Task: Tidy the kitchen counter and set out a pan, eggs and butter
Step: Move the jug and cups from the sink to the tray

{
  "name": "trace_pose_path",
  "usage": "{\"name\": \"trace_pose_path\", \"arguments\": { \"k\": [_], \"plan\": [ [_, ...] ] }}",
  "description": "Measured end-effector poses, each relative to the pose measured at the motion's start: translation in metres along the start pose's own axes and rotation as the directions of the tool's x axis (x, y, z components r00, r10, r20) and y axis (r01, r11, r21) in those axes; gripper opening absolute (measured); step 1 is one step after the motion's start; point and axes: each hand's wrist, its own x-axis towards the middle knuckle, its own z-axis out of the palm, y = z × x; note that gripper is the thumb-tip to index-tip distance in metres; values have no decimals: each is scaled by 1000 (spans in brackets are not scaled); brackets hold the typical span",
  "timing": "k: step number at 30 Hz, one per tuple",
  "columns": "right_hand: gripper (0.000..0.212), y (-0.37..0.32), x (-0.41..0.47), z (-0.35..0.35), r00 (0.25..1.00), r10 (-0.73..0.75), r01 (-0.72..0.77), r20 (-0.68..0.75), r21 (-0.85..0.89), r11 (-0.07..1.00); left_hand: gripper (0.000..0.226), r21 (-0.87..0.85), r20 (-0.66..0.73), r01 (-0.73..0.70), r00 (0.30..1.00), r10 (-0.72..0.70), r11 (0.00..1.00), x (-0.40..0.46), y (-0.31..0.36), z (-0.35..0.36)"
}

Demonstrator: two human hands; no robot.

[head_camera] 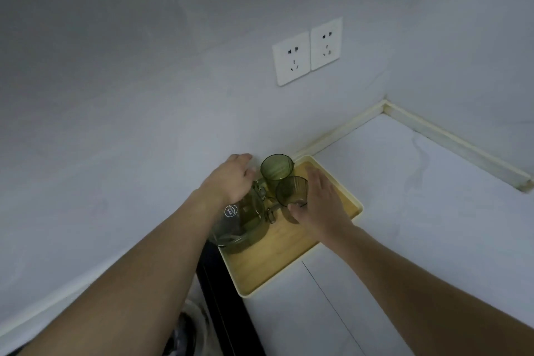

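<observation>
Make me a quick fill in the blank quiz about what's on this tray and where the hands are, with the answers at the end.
1. The glass pitcher and the green cups stand on a wooden ____.
2. The number of green cups, one behind and one in front, is ____.
3. On the wall above the counter are two white ____.
4. The hand that rests on the nearer cup is the ____ hand.

Answers: tray; two; sockets; right
</observation>
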Motion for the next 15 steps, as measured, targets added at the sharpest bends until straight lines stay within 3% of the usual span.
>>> {"name": "trace_pose_path", "arguments": {
  "k": [6,15],
  "plan": [
    [76,-48,-29,7,975,-221,219,-4,-114,969,49,29,-131,57,990,-53,998,-70,-31,-16],
    [72,-141,-103,53,900,-429,433,72,-50,900,49,57,-305,184,939,-158,981,-218,-102,-42]
  ]
}}
